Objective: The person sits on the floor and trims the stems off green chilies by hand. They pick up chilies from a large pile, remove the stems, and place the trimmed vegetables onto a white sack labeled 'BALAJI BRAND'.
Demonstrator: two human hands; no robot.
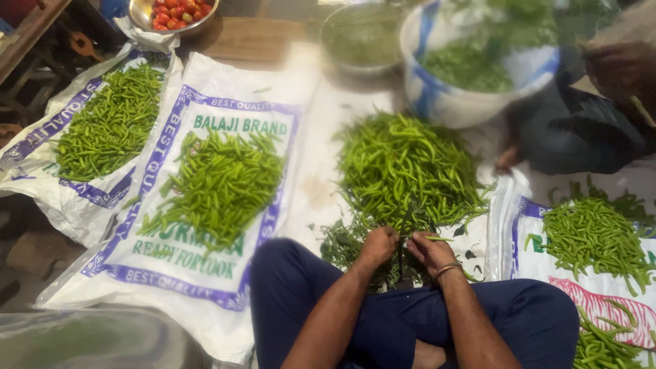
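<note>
- left hand [378, 244]: fingers curled shut into a loose fist at the near edge of the big chilli heap; what it grips is hidden.
- right hand [428, 250]: metal bangle [447, 270] at the wrist; fingers pinched on one green chilli [437, 238] that points right, just beside the left hand.
- big chilli heap [406, 167]: loose green chillies on the floor, directly ahead of both hands.
- stem litter [342, 246]: dark green scraps beside the left hand.
- printed white sack [171, 266]: left, bearing a smaller chilli pile.
- second sack [41, 171]: far left, more chillies.
- white bucket [437, 96]: beyond the heap, holding greens.
- steel bowl [147, 20]: top left, with red tomatoes.
- another person's hand [618, 65]: top right, blurred.
</note>
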